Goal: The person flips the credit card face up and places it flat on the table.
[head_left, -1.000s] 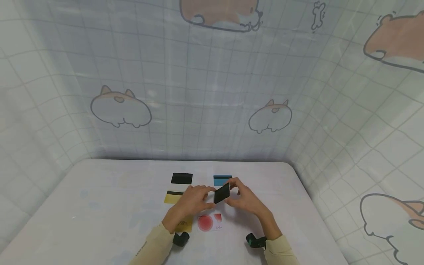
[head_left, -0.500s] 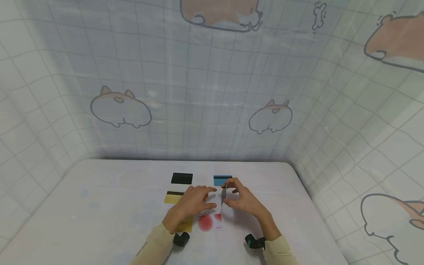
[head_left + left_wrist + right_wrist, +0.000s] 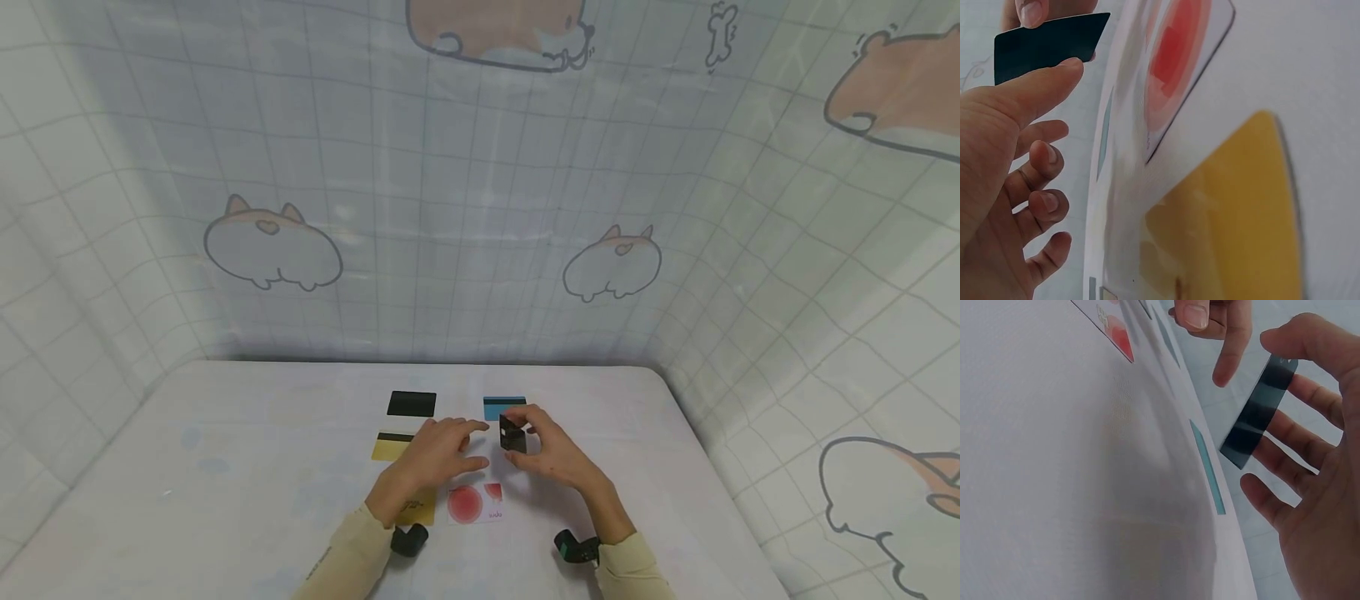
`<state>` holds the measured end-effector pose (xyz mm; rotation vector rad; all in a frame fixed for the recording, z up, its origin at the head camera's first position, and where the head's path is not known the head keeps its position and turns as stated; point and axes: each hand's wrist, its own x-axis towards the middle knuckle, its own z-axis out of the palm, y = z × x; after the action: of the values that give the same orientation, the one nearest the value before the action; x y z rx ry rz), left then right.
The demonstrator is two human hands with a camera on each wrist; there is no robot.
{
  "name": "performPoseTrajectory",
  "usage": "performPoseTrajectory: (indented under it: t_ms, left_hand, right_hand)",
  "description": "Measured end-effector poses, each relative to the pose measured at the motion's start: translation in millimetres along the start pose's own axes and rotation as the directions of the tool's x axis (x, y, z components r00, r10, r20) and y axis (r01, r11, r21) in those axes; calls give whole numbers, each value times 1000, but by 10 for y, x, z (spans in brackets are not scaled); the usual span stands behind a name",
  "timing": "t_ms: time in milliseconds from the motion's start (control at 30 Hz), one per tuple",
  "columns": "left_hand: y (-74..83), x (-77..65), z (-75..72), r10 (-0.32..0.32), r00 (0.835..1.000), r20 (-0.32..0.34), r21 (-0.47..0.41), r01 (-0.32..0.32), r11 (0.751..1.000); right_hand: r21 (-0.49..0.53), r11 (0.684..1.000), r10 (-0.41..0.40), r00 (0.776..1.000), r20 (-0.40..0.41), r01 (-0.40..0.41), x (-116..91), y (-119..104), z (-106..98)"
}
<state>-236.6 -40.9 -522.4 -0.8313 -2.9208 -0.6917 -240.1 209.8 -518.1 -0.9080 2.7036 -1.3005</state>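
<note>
My right hand (image 3: 558, 450) pinches a dark card (image 3: 513, 435) by its edges between thumb and fingertips, holding it upright above the table. In the right wrist view the same card (image 3: 1260, 412) looks narrow, with the thumb at its upper end. My left hand (image 3: 435, 458) faces it from the left, thumb and index finger apart, with a small gap to the card in the head view. From the left wrist, the thumb overlaps the card (image 3: 1047, 47) in the picture. Below the hands lies a white card with a red circle (image 3: 465, 505).
A black card (image 3: 411, 404) and a blue striped card (image 3: 497, 410) lie at the back. Partly hidden by the left arm are a yellow striped card (image 3: 388, 448) and a golden card (image 3: 422, 510). Patterned curtains surround the white table (image 3: 225, 483).
The left fingers have come off the card's left edge. Between the right fingers the card has turned, through nearly edge-on, and now shows a face with a small light mark.
</note>
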Motion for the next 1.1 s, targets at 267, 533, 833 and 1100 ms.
performPoseTrajectory:
  t_ms: [267, 533, 833, 1100]
  left_hand:
    - [-5, -11, -9, 10, 1000, -22, 10, -10, 1000]
    - [-15, 0, -7, 34, 998, -53, 4, -34, 999]
    - [-44, 24, -48, 69, 995, -69, -39, -72, 997]
    - [-115, 63, -48, 96, 993, -70, -11, -97, 995]
  right_hand:
    - [2, 1000, 19, 1000, 15, -19, 0, 18, 11]
    - [-48, 999, 25, 999, 23, -24, 13, 21, 10]
    - [-187, 982, 41, 998, 39, -33, 42, -31, 42]
    - [-225, 974, 30, 999, 37, -21, 83, -87, 71]
